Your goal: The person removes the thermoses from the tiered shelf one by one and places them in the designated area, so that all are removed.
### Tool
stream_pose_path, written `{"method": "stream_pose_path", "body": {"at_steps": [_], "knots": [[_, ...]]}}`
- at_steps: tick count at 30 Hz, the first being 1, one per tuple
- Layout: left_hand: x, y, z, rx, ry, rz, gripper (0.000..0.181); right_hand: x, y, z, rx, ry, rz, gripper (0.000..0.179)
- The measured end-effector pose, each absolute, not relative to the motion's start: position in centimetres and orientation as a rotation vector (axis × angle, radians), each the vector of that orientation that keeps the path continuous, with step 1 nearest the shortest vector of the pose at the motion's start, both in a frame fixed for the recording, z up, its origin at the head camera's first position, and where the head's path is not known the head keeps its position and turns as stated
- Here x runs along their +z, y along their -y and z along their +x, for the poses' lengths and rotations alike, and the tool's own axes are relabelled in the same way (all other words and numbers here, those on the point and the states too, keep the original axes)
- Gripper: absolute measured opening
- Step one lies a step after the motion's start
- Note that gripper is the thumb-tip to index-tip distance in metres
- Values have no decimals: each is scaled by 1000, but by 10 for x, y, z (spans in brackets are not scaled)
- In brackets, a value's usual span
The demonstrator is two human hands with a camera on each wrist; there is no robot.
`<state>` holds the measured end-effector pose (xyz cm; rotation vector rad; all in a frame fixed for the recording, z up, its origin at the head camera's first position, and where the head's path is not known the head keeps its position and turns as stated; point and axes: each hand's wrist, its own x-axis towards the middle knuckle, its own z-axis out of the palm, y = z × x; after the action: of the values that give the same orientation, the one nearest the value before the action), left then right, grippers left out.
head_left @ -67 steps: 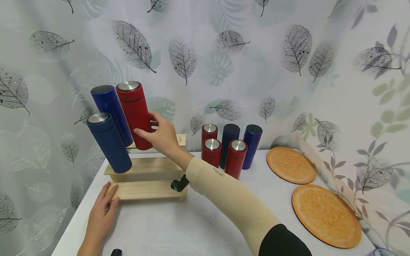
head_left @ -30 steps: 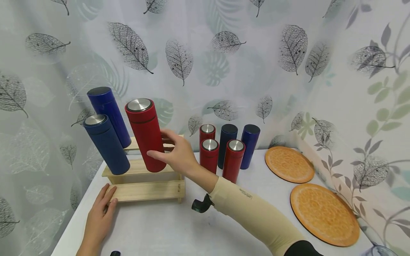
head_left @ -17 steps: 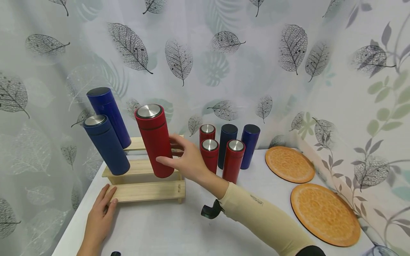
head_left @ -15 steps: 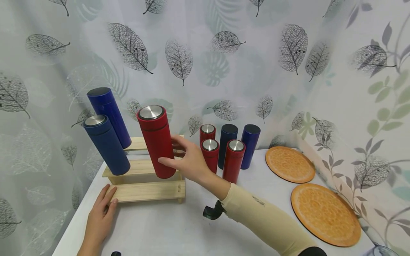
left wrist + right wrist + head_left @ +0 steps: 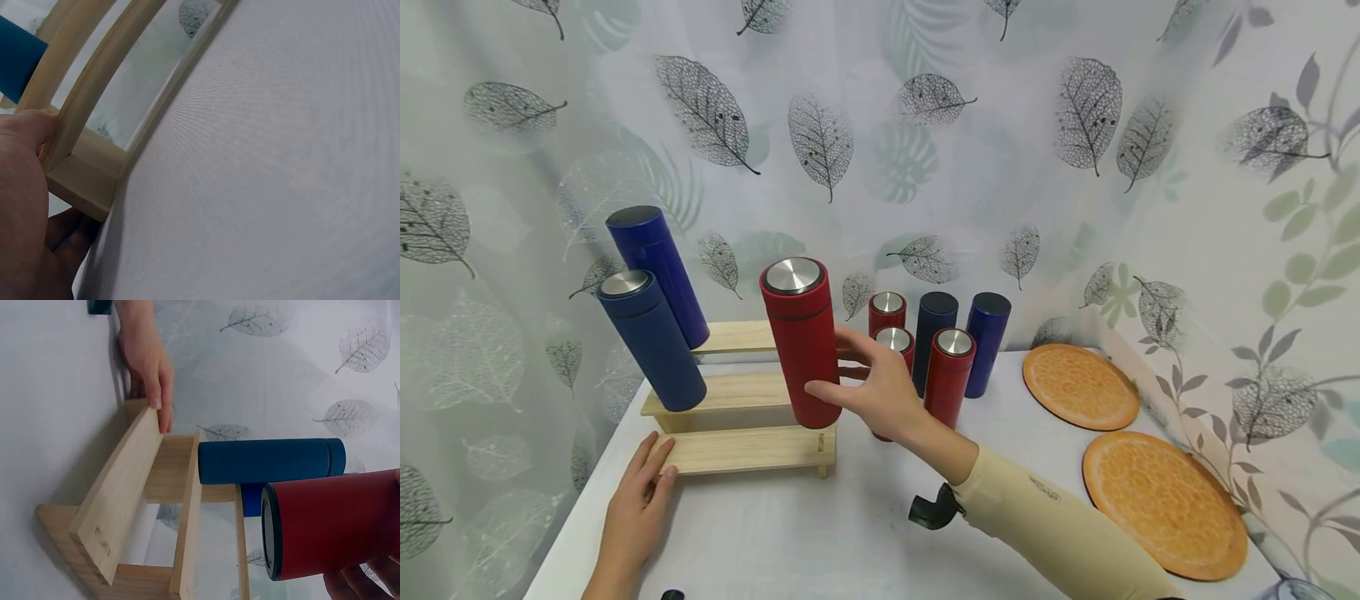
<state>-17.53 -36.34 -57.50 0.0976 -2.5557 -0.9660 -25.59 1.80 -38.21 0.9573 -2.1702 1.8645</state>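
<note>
My right hand (image 5: pixel 883 387) holds a red thermos flask (image 5: pixel 805 350) with a steel lid, upright in the air in front of the right part of a wooden three-tier rack (image 5: pixel 745 450). In the right wrist view the flask's base (image 5: pixel 270 531) is clear of the boards. My left hand (image 5: pixel 636 504) grips the left end of the rack's lowest step; in the left wrist view its thumb and fingers (image 5: pixel 78 247) lie about the end piece. A dark blue flask (image 5: pixel 651 337) stands on the middle step, and a brighter blue flask (image 5: pixel 658 267) stands on the top step behind it.
Right of the rack stand several more flasks, among them a front red flask (image 5: pixel 951 375), a navy flask (image 5: pixel 936 325) and a blue flask (image 5: pixel 988 342). Two round orange-brown mats (image 5: pixel 1161 504) lie on the white table (image 5: pixel 775 533) at the right. A patterned curtain (image 5: pixel 880 158) hangs behind.
My right hand has brought the red flask from above the top step, beside the blue flask, forward, down and to the right. My left hand has stayed on the rack.
</note>
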Motion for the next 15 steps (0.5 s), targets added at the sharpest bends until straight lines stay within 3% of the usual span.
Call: {"method": "stream_pose_path", "body": {"at_steps": [15], "knots": [[-573,361,-174,-976,2552,116,51,-391,-55,-249,1822,2240,865,60]]}}
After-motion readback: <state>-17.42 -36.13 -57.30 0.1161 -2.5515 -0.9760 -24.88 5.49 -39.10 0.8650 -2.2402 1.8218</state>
